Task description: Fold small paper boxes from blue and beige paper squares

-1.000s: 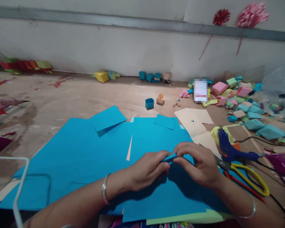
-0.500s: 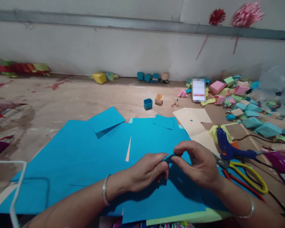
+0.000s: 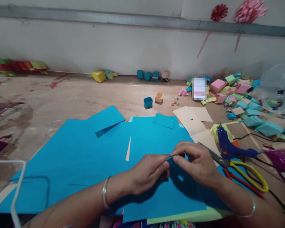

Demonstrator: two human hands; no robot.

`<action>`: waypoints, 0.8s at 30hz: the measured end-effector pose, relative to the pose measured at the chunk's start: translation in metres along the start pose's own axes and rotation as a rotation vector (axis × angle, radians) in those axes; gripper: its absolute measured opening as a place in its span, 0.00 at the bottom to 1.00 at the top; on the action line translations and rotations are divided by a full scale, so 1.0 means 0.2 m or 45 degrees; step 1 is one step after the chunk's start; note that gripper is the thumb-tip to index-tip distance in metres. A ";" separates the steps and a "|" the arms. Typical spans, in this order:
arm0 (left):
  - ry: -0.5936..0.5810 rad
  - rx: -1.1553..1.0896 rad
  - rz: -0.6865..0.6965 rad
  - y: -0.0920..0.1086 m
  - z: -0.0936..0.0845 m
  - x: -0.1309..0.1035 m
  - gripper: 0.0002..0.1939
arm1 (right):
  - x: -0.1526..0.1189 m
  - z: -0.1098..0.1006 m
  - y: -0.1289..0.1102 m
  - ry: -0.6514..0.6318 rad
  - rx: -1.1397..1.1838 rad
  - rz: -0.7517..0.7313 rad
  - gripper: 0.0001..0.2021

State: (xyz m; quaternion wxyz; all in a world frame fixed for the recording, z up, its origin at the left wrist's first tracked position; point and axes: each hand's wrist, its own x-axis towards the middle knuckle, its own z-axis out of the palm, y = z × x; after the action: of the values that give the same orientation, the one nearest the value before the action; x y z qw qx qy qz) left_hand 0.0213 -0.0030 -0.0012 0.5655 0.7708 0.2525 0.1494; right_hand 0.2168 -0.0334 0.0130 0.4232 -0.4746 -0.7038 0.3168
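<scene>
Tilted nearly edge-on since the earlier frame, the small blue piece is pinched by left hand and right hand, left of the scissors.

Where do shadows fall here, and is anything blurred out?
In the head view, the left hand and right hand shade the blue paper; also there, the white wire frame casts a bent shadow, and a bright panel is pixelated beyond reading.
</scene>
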 end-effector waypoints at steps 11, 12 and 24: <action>-0.140 -0.185 -0.077 0.01 0.01 -0.01 0.27 | 0.00 0.00 0.01 -0.082 -0.094 -0.056 0.08; -0.143 -0.224 -0.083 0.02 0.00 -0.01 0.27 | 0.00 0.00 0.00 -0.081 -0.063 -0.038 0.08; 0.511 0.380 0.405 -0.03 -0.02 0.01 0.12 | -0.02 0.01 0.04 0.083 -0.324 -0.328 0.11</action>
State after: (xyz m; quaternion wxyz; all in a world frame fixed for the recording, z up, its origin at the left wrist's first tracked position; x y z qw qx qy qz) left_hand 0.0199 0.0037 -0.0061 0.3541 0.8303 0.2545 0.3470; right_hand 0.2180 -0.0344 0.0048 0.4193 -0.4402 -0.7792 0.1527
